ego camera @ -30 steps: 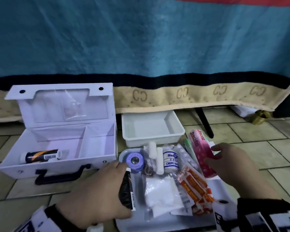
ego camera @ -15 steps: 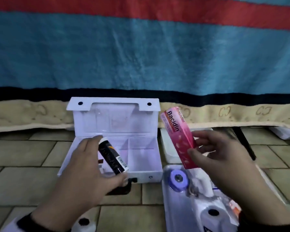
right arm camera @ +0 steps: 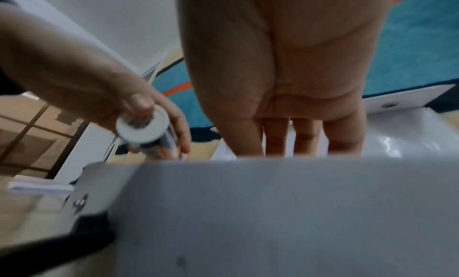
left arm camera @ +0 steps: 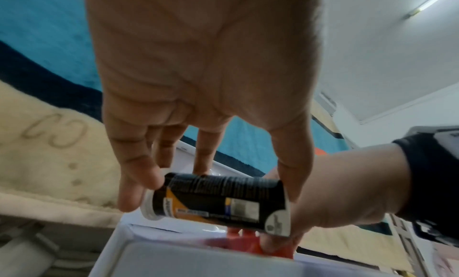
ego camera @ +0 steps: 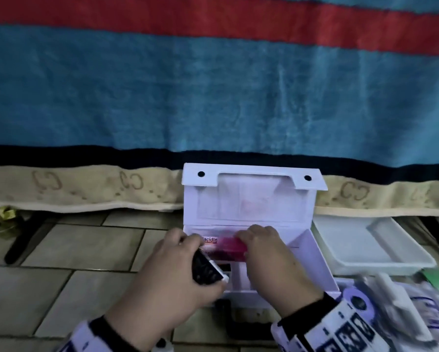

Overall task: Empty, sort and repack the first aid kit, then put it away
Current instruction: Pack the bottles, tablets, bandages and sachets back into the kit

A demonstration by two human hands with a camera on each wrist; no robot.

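Two hands work over the open white first aid kit (ego camera: 312,252), which stands on the tiled floor (ego camera: 68,250) with its lid upright against the hanging blanket (ego camera: 213,97). The left hand (ego camera: 167,280) has its grip closed around a black tube (ego camera: 206,269) with an orange mark and a white cap; thumb and fingers hold it from both ends, above the left front part of the kit. The right hand (ego camera: 271,260) reaches into the kit at the back edge, and its grip is on a pink box (ego camera: 228,246) marked "acidin", fingers curled over the box's right end. The box lies flat along the back wall of the kit. An empty-looking white tray (ego camera: 365,260) stands on the floor just right of the kit. At the near right corner of the view lie blurred packets and a purple tape roll (ego camera: 358,301).
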